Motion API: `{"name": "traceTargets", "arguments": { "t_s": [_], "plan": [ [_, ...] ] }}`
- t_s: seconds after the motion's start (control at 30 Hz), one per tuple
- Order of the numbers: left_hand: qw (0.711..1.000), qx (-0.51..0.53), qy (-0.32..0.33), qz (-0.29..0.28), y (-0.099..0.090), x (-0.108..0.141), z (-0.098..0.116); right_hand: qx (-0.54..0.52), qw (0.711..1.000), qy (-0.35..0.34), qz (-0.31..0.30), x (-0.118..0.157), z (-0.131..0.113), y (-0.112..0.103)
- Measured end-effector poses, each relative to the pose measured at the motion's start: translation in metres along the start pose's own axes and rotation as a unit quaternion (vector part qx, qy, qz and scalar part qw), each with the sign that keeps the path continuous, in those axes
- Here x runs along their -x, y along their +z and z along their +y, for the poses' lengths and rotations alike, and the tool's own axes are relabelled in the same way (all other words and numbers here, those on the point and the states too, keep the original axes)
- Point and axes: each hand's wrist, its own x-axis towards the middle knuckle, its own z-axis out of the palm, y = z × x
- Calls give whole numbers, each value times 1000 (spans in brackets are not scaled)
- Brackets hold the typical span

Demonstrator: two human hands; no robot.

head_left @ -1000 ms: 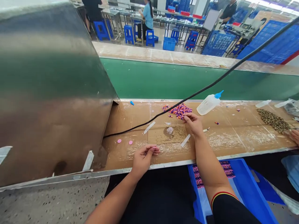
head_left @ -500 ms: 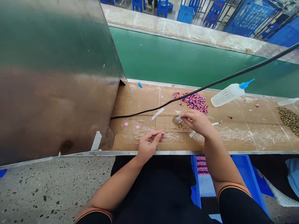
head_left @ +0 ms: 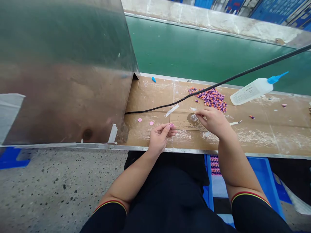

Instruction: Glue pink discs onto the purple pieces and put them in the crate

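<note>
In the head view, the left hand (head_left: 159,137) pinches a small round pink disc (head_left: 171,125) between thumb and index finger, just above the near part of the brown cardboard-covered desk (head_left: 148,94). The disc is round, so it has no long axis; its flat face is partly turned up to the camera. From this disc, the whitish, shiny, soft-looking lump (head_left: 192,118) lies to the right and a little farther from the person, with a gap between them. The right hand (head_left: 213,121) is the nearer one: its fingertips are drawn together at the right side of the lump and seem to touch it. I cannot tell whether they hold some small piece. Behind the right hand lies the loose pile of small purple and orange pieces (head_left: 212,98). Two other pink discs (head_left: 145,121) lie flat on the desk, left of the left hand.

Compared with one second ago, the right hand has moved from the near edge of the pile to the lump, which stood uncovered then. Compared with half a second ago, the right hand is at the same lump, and the pink disc in the left fingers shows more of its face.
</note>
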Motion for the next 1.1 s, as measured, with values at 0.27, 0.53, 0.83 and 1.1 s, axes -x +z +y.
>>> {"name": "traceTargets", "arguments": {
  "t_s": [0.27, 0.53, 0.83, 1.1],
  "plan": [
    [999, -31, 39, 16, 3, 2, -8, -10, 999, 23, 23, 5, -7, 3],
    [989, -74, 128, 5, -1, 0, -15, -56, 995, 62, 55, 8, -19, -3],
    [898, -283, 337, -7, 0, 14, -12, -572, 775, 209, 171, 48, -133, 39],
    [736, -389, 546, -100, -13, 6, -5, -743, 592, 281, 134, 58, -133, 32]
  ]
}}
